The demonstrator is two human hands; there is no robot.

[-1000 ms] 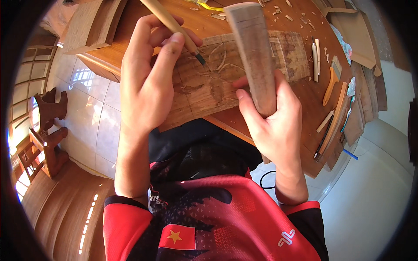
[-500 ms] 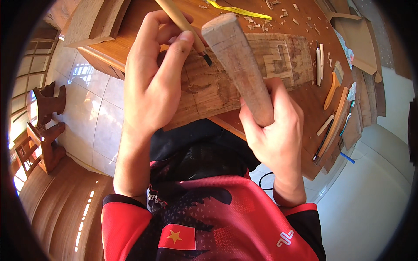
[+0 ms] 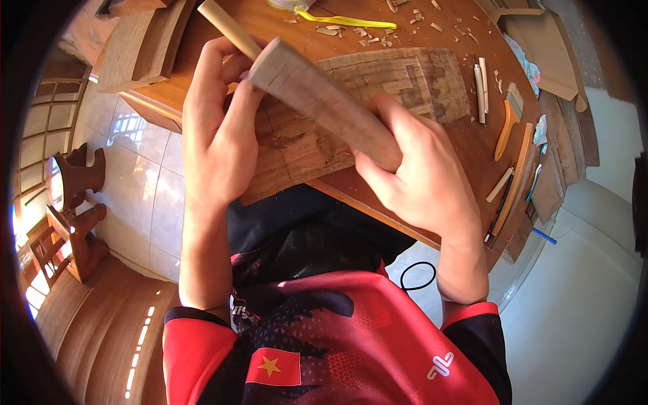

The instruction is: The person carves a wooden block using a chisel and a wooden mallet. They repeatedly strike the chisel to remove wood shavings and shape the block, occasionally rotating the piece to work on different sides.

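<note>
My left hand (image 3: 219,131) is closed around a chisel (image 3: 228,28) with a pale round wooden handle, tilted over the board's left part. Its blade is hidden behind the wooden mallet (image 3: 324,101). That mallet, a thick squared bar worn grey-brown, is gripped at its lower end by my right hand (image 3: 422,165). The mallet slants up and leftward, its far end overlapping the chisel and the left fingertips in this view; I cannot tell if they touch. Beneath both hands lies a flat carved wooden board (image 3: 398,84) with cut lines and recesses.
The orange-brown table (image 3: 449,158) carries wood shavings, a yellow strap (image 3: 347,21), white pens (image 3: 481,91) and a flat brush (image 3: 509,121). Wooden strips lie along its right edge. A wooden block (image 3: 145,54) stands at the left corner. Below left are a tiled floor (image 3: 152,182) and wooden furniture.
The mallet has swung left and tilted further over, now covering the chisel's blade. My right hand has shifted left, and the left hand with the chisel moved slightly left. The whole view shifted a little.
</note>
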